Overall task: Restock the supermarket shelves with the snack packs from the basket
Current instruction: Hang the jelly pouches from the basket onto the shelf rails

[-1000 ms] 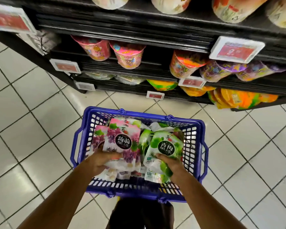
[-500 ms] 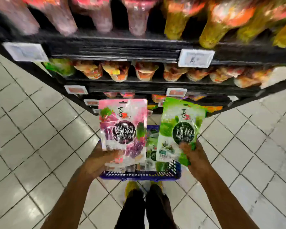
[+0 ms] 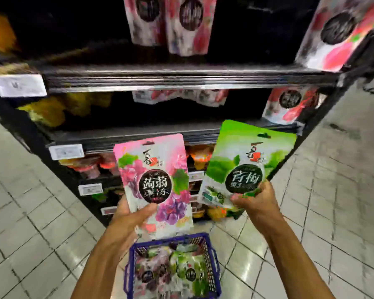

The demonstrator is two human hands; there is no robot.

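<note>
Before black shelves point(image 3: 181, 77) on pale tiles point(image 3: 30, 212), left hand point(image 3: 129, 215) round pink pack point(image 3: 153, 169), right hand point(image 3: 256, 201) round green pack point(image 3: 244, 156).

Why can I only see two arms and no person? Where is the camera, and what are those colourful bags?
The camera sits on the person's head and looks forward and down, so you see only their arms. There is no robot here, just two bare hands. The left hand holds a pink snack pack by its lower part. The right hand holds a green snack pack the same way. Below them, on the tiled floor, stands a blue basket with more packs inside. In front are dark shop shelves, where similar pink packs are already on show, though they look blurry.
</note>
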